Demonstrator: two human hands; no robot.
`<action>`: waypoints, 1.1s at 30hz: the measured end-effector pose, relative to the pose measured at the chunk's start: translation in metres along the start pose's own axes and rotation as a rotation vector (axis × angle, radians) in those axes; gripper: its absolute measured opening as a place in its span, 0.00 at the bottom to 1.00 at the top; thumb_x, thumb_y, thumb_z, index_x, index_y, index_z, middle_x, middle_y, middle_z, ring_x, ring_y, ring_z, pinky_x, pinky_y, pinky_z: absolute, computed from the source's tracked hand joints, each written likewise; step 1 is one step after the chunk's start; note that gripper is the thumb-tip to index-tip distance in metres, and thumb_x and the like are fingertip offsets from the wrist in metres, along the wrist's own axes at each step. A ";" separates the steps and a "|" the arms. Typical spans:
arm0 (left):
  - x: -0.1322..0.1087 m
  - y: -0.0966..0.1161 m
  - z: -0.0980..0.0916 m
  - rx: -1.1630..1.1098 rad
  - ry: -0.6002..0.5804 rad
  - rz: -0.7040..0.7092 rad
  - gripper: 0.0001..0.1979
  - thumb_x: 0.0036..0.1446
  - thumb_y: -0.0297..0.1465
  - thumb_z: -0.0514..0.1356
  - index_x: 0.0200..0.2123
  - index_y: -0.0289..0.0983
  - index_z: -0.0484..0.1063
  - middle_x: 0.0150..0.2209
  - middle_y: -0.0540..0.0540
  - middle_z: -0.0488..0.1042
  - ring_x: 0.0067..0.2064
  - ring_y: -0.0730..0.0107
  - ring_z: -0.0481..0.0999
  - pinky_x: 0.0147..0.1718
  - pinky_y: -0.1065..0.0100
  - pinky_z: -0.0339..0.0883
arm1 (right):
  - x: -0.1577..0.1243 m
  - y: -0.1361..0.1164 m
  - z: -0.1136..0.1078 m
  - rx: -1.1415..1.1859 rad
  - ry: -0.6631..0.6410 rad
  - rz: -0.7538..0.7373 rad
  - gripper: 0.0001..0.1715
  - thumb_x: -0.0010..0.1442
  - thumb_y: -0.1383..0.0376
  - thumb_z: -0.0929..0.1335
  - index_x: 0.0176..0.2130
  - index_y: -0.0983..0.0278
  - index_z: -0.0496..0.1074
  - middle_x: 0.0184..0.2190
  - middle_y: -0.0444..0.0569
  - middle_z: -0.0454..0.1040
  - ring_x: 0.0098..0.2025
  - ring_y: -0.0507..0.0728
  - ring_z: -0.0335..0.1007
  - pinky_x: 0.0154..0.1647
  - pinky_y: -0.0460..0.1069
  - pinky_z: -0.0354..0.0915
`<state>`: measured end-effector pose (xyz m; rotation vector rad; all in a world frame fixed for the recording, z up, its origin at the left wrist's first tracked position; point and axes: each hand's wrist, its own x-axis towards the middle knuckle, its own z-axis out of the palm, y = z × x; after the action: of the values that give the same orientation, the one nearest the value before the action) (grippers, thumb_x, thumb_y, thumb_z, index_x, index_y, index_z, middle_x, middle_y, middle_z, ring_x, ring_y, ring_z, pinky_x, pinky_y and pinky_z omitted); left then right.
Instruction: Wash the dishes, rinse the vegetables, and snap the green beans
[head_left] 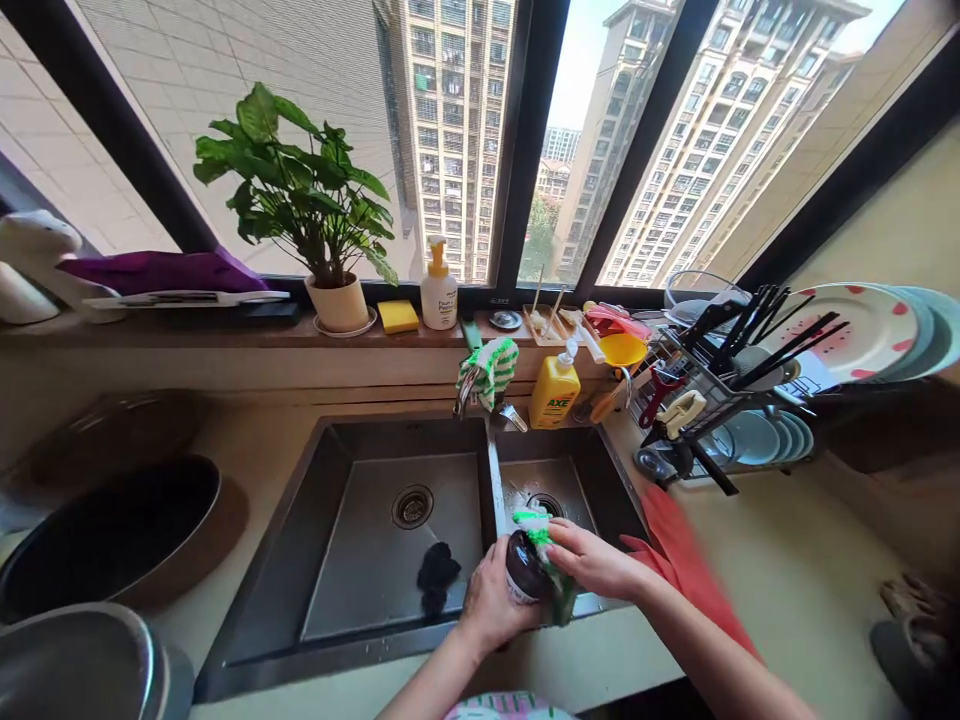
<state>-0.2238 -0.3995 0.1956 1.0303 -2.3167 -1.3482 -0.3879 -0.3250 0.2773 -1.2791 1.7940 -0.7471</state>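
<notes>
My left hand [491, 595] is wrapped round a dark, shiny jar [527, 562] with a pale label, held tilted over the front of the sink's divider. In my right hand [592, 560] is a green and white striped cloth [534, 522], pressed against the jar's side. Part of the cloth hangs below the fingers and is blurred. Suds lie by the drain of the small right basin [577, 478]. The large left basin [367, 590] holds a dark, wet-looking patch [437, 575] near its front; I cannot make out what it is.
A faucet [466, 390] with another striped cloth [495, 368] stands behind the divider, beside a yellow soap bottle [555, 392]. A loaded dish rack [705, 400] and red gloves [679, 550] are on the right. A large dark pot [112, 530] sits left. A potted plant [337, 302] lines the sill.
</notes>
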 end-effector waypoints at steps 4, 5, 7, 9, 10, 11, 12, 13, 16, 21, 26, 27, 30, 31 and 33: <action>0.000 0.000 0.015 0.020 -0.003 0.015 0.29 0.33 0.33 0.65 0.43 0.38 0.63 0.39 0.43 0.72 0.42 0.54 0.73 0.40 0.61 0.64 | 0.017 0.000 0.011 -0.302 -0.078 0.194 0.32 0.54 0.47 0.63 0.50 0.64 0.66 0.40 0.55 0.69 0.42 0.61 0.67 0.44 0.54 0.61; 0.000 -0.001 0.019 0.023 -0.007 0.023 0.30 0.33 0.33 0.65 0.44 0.38 0.63 0.41 0.42 0.72 0.43 0.53 0.72 0.41 0.61 0.64 | 0.021 0.001 0.016 -0.339 -0.057 0.267 0.32 0.55 0.46 0.62 0.50 0.65 0.65 0.40 0.56 0.69 0.43 0.62 0.68 0.44 0.55 0.61; 0.001 -0.003 0.025 0.028 -0.005 0.021 0.33 0.34 0.32 0.65 0.48 0.36 0.61 0.44 0.40 0.71 0.46 0.52 0.71 0.44 0.60 0.63 | 0.027 0.002 0.029 -0.383 0.018 0.400 0.31 0.59 0.46 0.56 0.48 0.65 0.67 0.41 0.59 0.69 0.43 0.63 0.69 0.44 0.56 0.61; 0.002 -0.006 0.030 0.029 -0.005 0.002 0.36 0.34 0.32 0.65 0.50 0.35 0.60 0.46 0.38 0.70 0.47 0.51 0.71 0.45 0.59 0.63 | 0.031 0.003 0.040 -0.419 0.109 0.488 0.31 0.59 0.46 0.55 0.47 0.64 0.67 0.41 0.60 0.69 0.43 0.65 0.69 0.43 0.57 0.60; 0.003 -0.007 0.032 0.025 -0.003 -0.006 0.36 0.33 0.32 0.65 0.50 0.35 0.60 0.46 0.38 0.70 0.47 0.51 0.71 0.45 0.59 0.63 | 0.033 0.003 0.044 -0.437 0.144 0.503 0.31 0.59 0.46 0.55 0.46 0.64 0.68 0.41 0.60 0.69 0.44 0.66 0.69 0.42 0.57 0.61; 0.004 -0.008 0.033 0.015 -0.001 -0.009 0.36 0.34 0.32 0.65 0.50 0.36 0.59 0.45 0.39 0.71 0.47 0.51 0.71 0.44 0.60 0.64 | 0.035 0.003 0.047 -0.455 0.174 0.506 0.30 0.59 0.46 0.55 0.45 0.64 0.69 0.41 0.60 0.70 0.44 0.66 0.69 0.42 0.56 0.61; 0.004 -0.010 0.033 0.002 0.002 -0.010 0.36 0.34 0.32 0.65 0.50 0.36 0.60 0.45 0.39 0.71 0.47 0.52 0.71 0.44 0.60 0.64 | 0.036 0.003 0.050 -0.472 0.203 0.496 0.29 0.59 0.47 0.55 0.43 0.64 0.69 0.40 0.59 0.70 0.44 0.65 0.69 0.41 0.55 0.61; 0.005 -0.011 0.034 -0.009 0.005 -0.007 0.36 0.34 0.33 0.65 0.50 0.37 0.59 0.45 0.39 0.71 0.47 0.52 0.71 0.43 0.61 0.64 | 0.036 0.003 0.052 -0.484 0.228 0.479 0.27 0.60 0.48 0.56 0.42 0.64 0.70 0.39 0.59 0.71 0.44 0.65 0.69 0.41 0.54 0.61; 0.005 -0.016 0.033 -0.032 -0.004 0.010 0.36 0.35 0.33 0.65 0.51 0.38 0.58 0.44 0.41 0.72 0.45 0.53 0.73 0.41 0.62 0.65 | 0.036 0.005 0.055 -0.505 0.291 0.409 0.24 0.60 0.52 0.56 0.39 0.65 0.71 0.37 0.58 0.71 0.42 0.63 0.69 0.40 0.53 0.61; 0.005 -0.022 0.024 -0.078 -0.032 0.036 0.38 0.34 0.33 0.66 0.51 0.38 0.58 0.45 0.41 0.72 0.44 0.54 0.73 0.41 0.62 0.65 | 0.031 0.005 0.062 -0.544 0.315 0.297 0.20 0.60 0.54 0.57 0.36 0.64 0.70 0.36 0.54 0.70 0.39 0.60 0.68 0.37 0.50 0.60; 0.008 -0.034 0.003 -0.277 -0.219 0.077 0.34 0.30 0.35 0.69 0.44 0.39 0.62 0.37 0.46 0.75 0.37 0.59 0.75 0.35 0.64 0.68 | 0.027 -0.004 0.071 -0.550 0.278 0.065 0.13 0.58 0.59 0.60 0.34 0.63 0.69 0.36 0.52 0.67 0.40 0.58 0.64 0.40 0.49 0.60; 0.008 -0.037 0.000 -0.308 -0.229 0.084 0.34 0.29 0.34 0.69 0.44 0.38 0.62 0.37 0.46 0.75 0.37 0.60 0.75 0.36 0.64 0.69 | 0.027 -0.006 0.072 -0.545 0.269 0.040 0.13 0.58 0.59 0.61 0.34 0.63 0.69 0.37 0.52 0.67 0.40 0.58 0.64 0.40 0.50 0.60; 0.008 -0.043 -0.001 -0.357 -0.229 0.089 0.35 0.28 0.31 0.69 0.44 0.37 0.63 0.39 0.46 0.75 0.39 0.59 0.74 0.38 0.63 0.69 | 0.026 -0.014 0.070 -0.522 0.235 0.030 0.15 0.59 0.57 0.60 0.35 0.63 0.70 0.38 0.53 0.66 0.42 0.60 0.62 0.42 0.52 0.60; 0.007 -0.044 0.000 -0.377 -0.229 0.093 0.35 0.28 0.30 0.69 0.45 0.37 0.63 0.40 0.45 0.74 0.40 0.58 0.74 0.39 0.63 0.69 | 0.025 -0.018 0.069 -0.505 0.217 0.040 0.16 0.60 0.56 0.59 0.35 0.62 0.70 0.39 0.53 0.66 0.43 0.60 0.62 0.43 0.53 0.60; 0.005 -0.044 -0.001 -0.430 -0.204 0.116 0.38 0.29 0.30 0.69 0.48 0.36 0.61 0.45 0.43 0.73 0.45 0.57 0.73 0.45 0.61 0.68 | 0.025 -0.024 0.065 -0.429 0.164 0.036 0.20 0.62 0.53 0.57 0.36 0.60 0.71 0.41 0.53 0.67 0.44 0.61 0.62 0.45 0.55 0.60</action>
<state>-0.2071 -0.4178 0.1588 0.6412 -2.0387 -1.8640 -0.3255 -0.3574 0.2570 -1.4861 2.1867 -0.4704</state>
